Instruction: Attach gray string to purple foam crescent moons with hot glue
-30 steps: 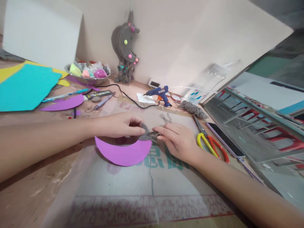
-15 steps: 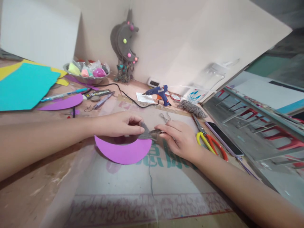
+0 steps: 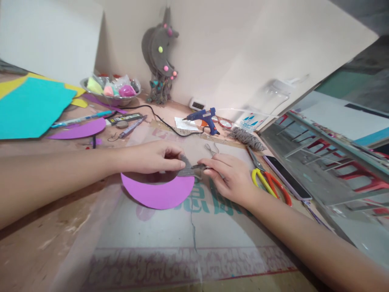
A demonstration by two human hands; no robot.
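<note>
A purple paper crescent (image 3: 158, 192) has its right tip covered by wrapped grey yarn (image 3: 186, 167). My left hand (image 3: 154, 157) is closed on the crescent at this wrapped end, thumb on top, its other fingers partly hidden. Just right of the tip, my right hand (image 3: 232, 174) pinches a small dark bundle that looks like grey yarn (image 3: 199, 166); most of it is hidden by the fingers. Behind that hand lies a thin yarn loop (image 3: 211, 149). Both hands are above a plastic-covered sheet (image 3: 146, 235) with green lettering.
Scissors (image 3: 261, 174) and a phone (image 3: 287, 177) lie to the right, near a yarn skein (image 3: 247, 138). A blue glue gun (image 3: 205, 117) stands behind. Further left are a metal bowl (image 3: 112, 99) of coloured packets, turquoise sheet (image 3: 33, 109) and another purple piece (image 3: 80, 129). A decorated grey crescent (image 3: 159, 50) hangs behind.
Both hands stay nearly in place, still closed by the wrapped tip. The view has shifted very slightly.
</note>
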